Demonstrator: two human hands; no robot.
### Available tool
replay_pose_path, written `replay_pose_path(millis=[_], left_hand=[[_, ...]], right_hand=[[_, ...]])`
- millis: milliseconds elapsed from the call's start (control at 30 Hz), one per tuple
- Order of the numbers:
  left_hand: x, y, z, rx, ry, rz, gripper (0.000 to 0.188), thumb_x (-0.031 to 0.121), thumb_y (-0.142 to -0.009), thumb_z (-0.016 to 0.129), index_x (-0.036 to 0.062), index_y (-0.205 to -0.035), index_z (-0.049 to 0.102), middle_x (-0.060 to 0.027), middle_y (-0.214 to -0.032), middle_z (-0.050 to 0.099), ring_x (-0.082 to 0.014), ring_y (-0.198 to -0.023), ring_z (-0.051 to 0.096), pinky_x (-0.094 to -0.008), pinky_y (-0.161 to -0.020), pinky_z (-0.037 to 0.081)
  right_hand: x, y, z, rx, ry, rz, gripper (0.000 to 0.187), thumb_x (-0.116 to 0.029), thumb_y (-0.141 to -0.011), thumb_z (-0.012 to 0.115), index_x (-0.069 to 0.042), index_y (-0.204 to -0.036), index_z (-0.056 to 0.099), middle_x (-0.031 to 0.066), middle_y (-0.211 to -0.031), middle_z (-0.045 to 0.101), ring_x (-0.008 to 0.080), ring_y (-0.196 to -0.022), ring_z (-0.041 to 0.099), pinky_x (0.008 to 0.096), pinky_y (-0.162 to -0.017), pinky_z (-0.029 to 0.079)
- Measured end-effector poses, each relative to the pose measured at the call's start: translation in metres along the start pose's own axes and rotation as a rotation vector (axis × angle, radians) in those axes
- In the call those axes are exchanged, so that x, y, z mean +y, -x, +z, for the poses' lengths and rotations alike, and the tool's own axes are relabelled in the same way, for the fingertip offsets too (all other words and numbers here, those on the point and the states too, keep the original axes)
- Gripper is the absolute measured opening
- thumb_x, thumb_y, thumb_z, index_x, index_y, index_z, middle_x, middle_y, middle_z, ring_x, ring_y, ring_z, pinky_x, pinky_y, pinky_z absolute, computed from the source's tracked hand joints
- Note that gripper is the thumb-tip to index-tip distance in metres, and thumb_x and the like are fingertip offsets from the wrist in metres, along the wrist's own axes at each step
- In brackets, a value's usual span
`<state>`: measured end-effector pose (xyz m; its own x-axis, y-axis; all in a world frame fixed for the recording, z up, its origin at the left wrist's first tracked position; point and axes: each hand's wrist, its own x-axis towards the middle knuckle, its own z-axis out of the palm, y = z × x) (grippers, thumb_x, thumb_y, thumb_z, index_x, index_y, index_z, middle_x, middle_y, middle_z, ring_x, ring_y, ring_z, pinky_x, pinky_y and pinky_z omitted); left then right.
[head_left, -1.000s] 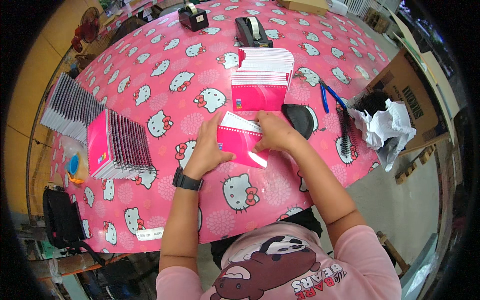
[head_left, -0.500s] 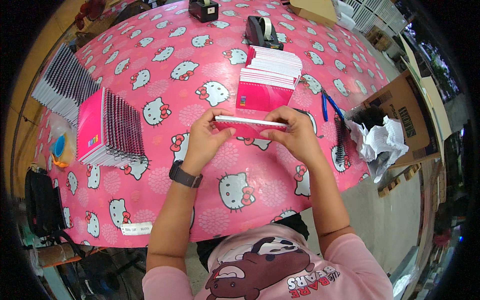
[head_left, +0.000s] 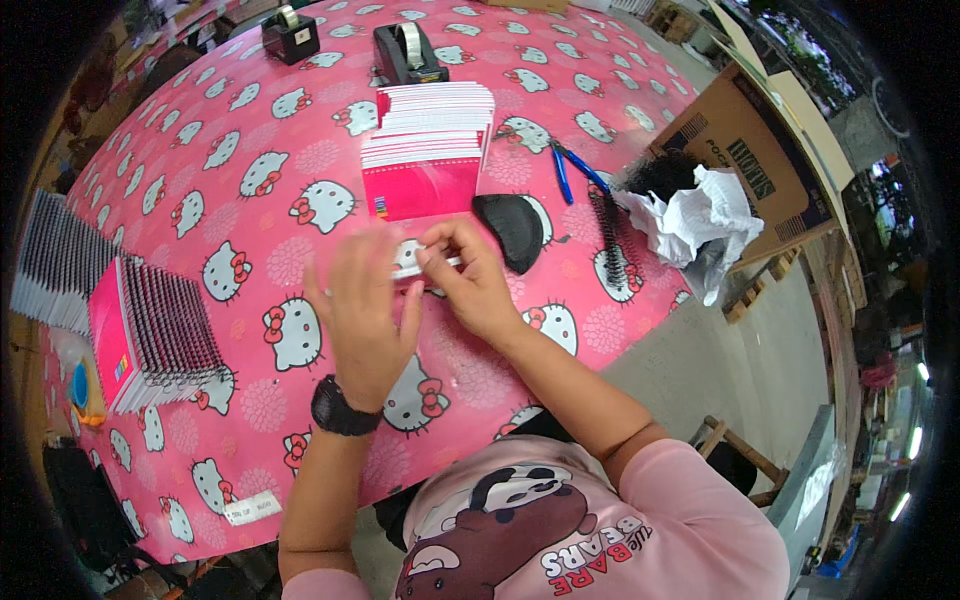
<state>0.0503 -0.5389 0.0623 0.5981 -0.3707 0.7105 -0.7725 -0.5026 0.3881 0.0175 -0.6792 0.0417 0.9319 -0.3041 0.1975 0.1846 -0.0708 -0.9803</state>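
Head view: black half-round pad (head_left: 508, 232) near right hand (head_left: 466, 272)

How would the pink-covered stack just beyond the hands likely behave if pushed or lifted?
The pink-covered stack would probably fan apart if pushed, since its layers lie staggered and no coil shows binding them. Its many white page edges suggest noticeable weight if lifted whole.

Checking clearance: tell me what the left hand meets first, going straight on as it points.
The left hand would probably meet the left part of the pink-covered stack; height is unclear, so it might pass above.
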Motion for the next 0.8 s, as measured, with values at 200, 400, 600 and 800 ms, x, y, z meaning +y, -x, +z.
replay_pose_path(millis=[200, 400, 600, 800], left_hand=[[-0.006, 0.002, -0.005, -0.159, 0.164, -0.007, 0.016, 0.009, -0.079, 0.062, 0.0084, -0.095, 0.066, -0.0053, -0.084, 0.061, -0.0232, -0.084, 0.053, -0.0369, -0.077, 0.034], [0.002, 0.0, -0.002, -0.193, 0.221, 0.098, 0.016, 0.006, -0.076, 0.062, 0.0076, -0.092, 0.065, -0.0042, -0.082, 0.057, -0.0222, -0.08, 0.051, -0.0354, -0.072, 0.034], [-0.002, -0.001, -0.005, -0.209, 0.225, 0.12, 0.016, 0.005, -0.075, 0.062, 0.0076, -0.091, 0.064, -0.004, -0.082, 0.056, -0.0222, -0.079, 0.05, -0.0355, -0.071, 0.034], [0.006, -0.003, -0.007, -0.26, 0.219, 0.063, 0.015, 0.011, -0.076, 0.066, 0.0081, -0.091, 0.066, -0.0064, -0.084, 0.058, -0.0235, -0.082, 0.052, -0.0368, -0.078, 0.035]], right_hand=[[-0.022, -0.004, -0.08, 0.313, 0.486, 0.029, 0.012, -0.011, -0.082, 0.062, -0.002, -0.089, 0.064, 0.0073, -0.08, 0.064, 0.0141, -0.074, 0.06, 0.0274, -0.068, 0.047], [0.007, -0.005, -0.199, 0.489, 1.553, 0.124, 0.028, -0.021, -0.07, 0.072, -0.004, -0.091, 0.064, 0.014, -0.085, 0.066, 0.0306, -0.08, 0.064, 0.04, -0.075, 0.049], [0.007, -0.005, -0.205, 0.469, 1.328, 0.103, 0.024, -0.016, -0.07, 0.067, -0.003, -0.09, 0.066, 0.0129, -0.081, 0.066, 0.0257, -0.076, 0.063, 0.0363, -0.07, 0.049], [-0.004, -0.004, -0.202, 0.447, 1.275, -0.206, 0.023, -0.01, -0.082, 0.059, -0.002, -0.103, 0.062, 0.0115, -0.086, 0.062, 0.0209, -0.075, 0.06, 0.0312, -0.07, 0.047]])
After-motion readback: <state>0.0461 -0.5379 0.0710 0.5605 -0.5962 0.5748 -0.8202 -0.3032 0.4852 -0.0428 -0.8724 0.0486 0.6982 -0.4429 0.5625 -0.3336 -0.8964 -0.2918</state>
